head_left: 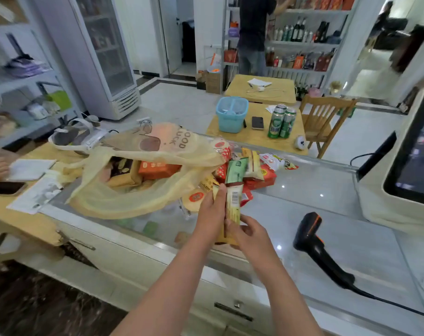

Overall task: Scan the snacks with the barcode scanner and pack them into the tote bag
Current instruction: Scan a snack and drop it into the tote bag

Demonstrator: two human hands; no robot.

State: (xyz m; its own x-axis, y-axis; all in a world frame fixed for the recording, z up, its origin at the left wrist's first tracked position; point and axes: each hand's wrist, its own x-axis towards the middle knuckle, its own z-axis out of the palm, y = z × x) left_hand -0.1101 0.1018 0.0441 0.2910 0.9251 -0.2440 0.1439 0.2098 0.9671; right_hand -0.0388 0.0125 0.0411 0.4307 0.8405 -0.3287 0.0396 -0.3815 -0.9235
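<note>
Hands both on the snack bar (234, 204), above the near edge of the bench (303, 190): right hand (247, 235) pinching the near end, left hand (211, 209) gripping the far half by its side. Long axis pointing away from the body, barcode side up. Better to keep that side flat, hold with the left alone, and reach right for the barcode scanner (312, 238) lying on the bench. Farther off, snack pile (254, 173). Beside it, tote bag (145, 202) on its side, open toward the hands, partly filled.
</note>
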